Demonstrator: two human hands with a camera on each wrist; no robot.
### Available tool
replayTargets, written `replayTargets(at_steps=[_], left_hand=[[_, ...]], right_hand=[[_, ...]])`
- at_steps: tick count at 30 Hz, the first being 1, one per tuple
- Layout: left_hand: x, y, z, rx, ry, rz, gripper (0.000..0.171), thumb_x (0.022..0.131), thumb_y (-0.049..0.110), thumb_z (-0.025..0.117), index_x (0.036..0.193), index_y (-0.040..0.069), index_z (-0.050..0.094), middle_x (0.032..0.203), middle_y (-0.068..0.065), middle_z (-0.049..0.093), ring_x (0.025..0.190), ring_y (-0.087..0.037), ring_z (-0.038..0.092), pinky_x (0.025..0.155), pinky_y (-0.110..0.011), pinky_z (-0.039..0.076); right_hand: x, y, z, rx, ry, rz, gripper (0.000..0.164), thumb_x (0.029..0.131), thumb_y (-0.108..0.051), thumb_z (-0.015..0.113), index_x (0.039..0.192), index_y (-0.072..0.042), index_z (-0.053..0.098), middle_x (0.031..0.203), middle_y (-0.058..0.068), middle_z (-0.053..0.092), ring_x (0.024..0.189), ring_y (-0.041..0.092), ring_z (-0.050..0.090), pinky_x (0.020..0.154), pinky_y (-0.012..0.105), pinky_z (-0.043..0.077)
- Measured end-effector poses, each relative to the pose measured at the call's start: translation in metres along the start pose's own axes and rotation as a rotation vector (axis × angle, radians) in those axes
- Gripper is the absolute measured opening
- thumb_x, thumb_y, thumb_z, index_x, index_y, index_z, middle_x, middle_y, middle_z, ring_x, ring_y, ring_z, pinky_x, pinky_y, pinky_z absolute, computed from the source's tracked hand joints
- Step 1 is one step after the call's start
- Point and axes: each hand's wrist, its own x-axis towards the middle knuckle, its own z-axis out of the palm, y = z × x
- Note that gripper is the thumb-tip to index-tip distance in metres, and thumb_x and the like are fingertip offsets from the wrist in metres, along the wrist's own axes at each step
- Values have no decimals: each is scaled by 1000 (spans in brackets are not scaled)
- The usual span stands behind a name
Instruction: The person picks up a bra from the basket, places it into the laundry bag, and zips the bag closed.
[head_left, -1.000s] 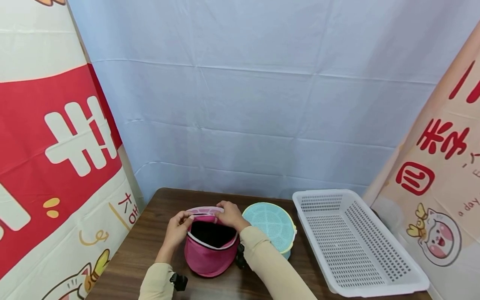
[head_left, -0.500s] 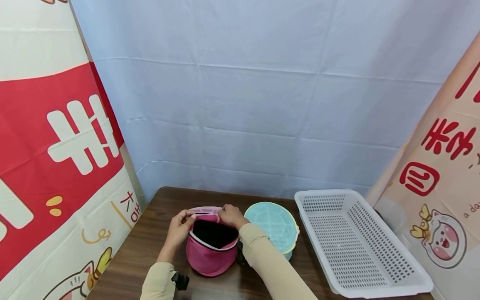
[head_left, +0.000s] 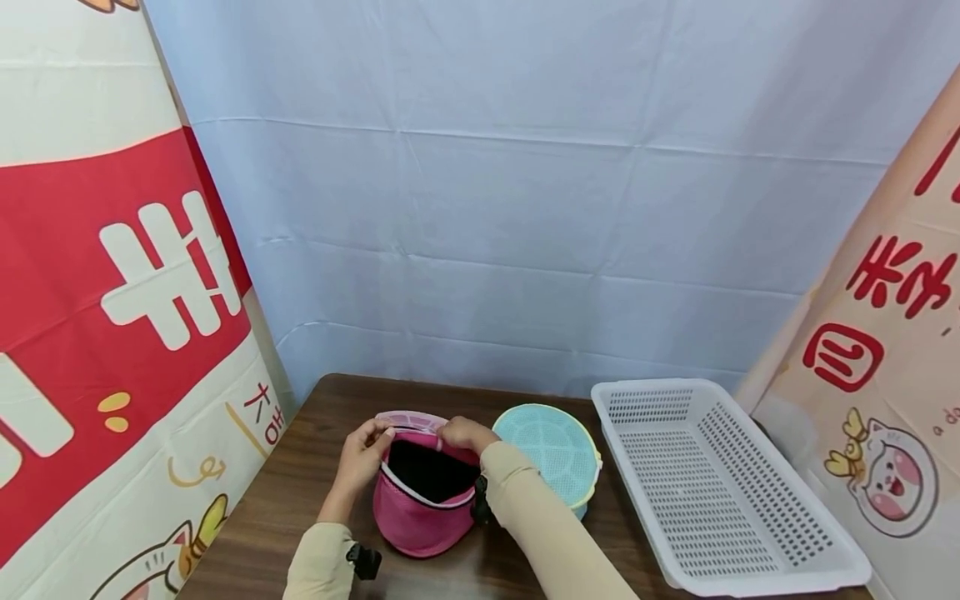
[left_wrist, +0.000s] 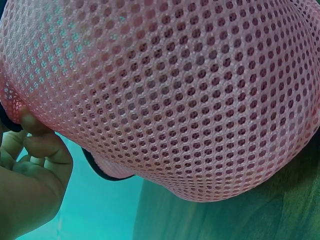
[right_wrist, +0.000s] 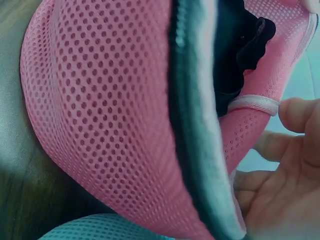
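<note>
A round pink mesh laundry bag (head_left: 423,523) stands on the table with its zipped lid unzipped and raised at the back. Black cloth (right_wrist: 231,55) lies inside it, seen in the right wrist view; in the head view the inside looks plain black. My left hand (head_left: 362,457) pinches the back left of the rim between thumb and fingers. At the back right, my right hand (head_left: 465,435) grips the rim, thumb on the inner side by a white band (right_wrist: 255,103) and fingers behind. The left wrist view is mostly filled by the bag's mesh wall (left_wrist: 190,100).
Close to the bag's right stands a round light-blue mesh bag (head_left: 546,450) with yellow trim, partly behind my right forearm. Farther right is a white perforated plastic basket (head_left: 633,492). The brown wooden table (head_left: 262,533) ends at a pale blue cloth backdrop (head_left: 480,250).
My right hand has shifted slightly right and down along the rim. The left hand keeps its hold, and the bag stays nearly in place. The whole head view has shifted a little.
</note>
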Motion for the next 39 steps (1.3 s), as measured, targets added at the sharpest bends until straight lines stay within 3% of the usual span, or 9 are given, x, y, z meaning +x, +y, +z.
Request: replayTargets(at_steps=[4,7,11,14,19,25,28,33,39], left_hand=[[-5,17,0,8,-9,-7,11,90,-2,56,95,-11,61,71,-10,47,63,-14,43,56,-22,36],[-7,24,0,19,-3,-23,12,90,-2,56,96,-11,60,72,-10,47,65,-14,43,58,-21,36],[-2,7,-3,15,21,-30,12,89,2,59,96,-8,62,72,-7,48,66,-12,43,58,-22,36],[3,-9,-4,20,47,-27,11,89,4,61,96,-5,64,71,-4,48,66,-12,44,58,-22,37],[3,-12,-3,22,64,-11,10,89,4,61,94,-3,64,71,-4,48,66,-12,44,58,-23,37],[3,-12,-4,2,56,-40,11,90,4,60,96,-2,65,71,-5,48,64,-12,44,57,-22,36],[3,-12,-4,-4,57,-43,11,90,4,59,96,-3,65,71,-6,48,63,-12,44,56,-22,36],[2,-11,-6,-6,56,-41,12,90,5,59,97,-4,64,71,-7,48,62,-12,45,55,-22,37],[2,-10,-8,6,75,-20,10,90,4,60,94,-3,65,71,-6,49,64,-12,45,56,-22,37]], right_hand=[[-56,-55,-34,83,85,174,32,89,-23,51,93,6,65,98,15,62,87,26,56,82,40,44],[-92,-83,-52,114,195,180,20,84,-13,52,80,5,60,86,15,59,76,24,52,73,38,45],[-91,-78,-51,155,305,157,32,82,-9,51,52,-9,40,58,4,42,58,17,38,56,29,36],[-77,-65,-44,196,339,168,40,82,-10,51,47,-14,32,51,-1,28,52,16,29,50,27,28],[-78,-64,-44,245,390,160,38,82,-8,52,47,-14,37,51,-3,32,53,15,31,50,27,29],[-81,-63,-45,380,494,184,16,81,-8,61,66,-5,67,70,1,58,71,17,51,64,30,43],[-81,-62,-45,505,544,196,8,80,-7,65,84,0,68,85,7,63,85,23,56,73,35,46],[-81,-64,-48,698,576,200,33,78,-4,61,108,10,56,105,18,58,97,30,55,80,38,46],[-81,-67,-53,962,499,212,29,82,-6,64,100,16,58,77,17,62,67,18,63,67,29,52]])
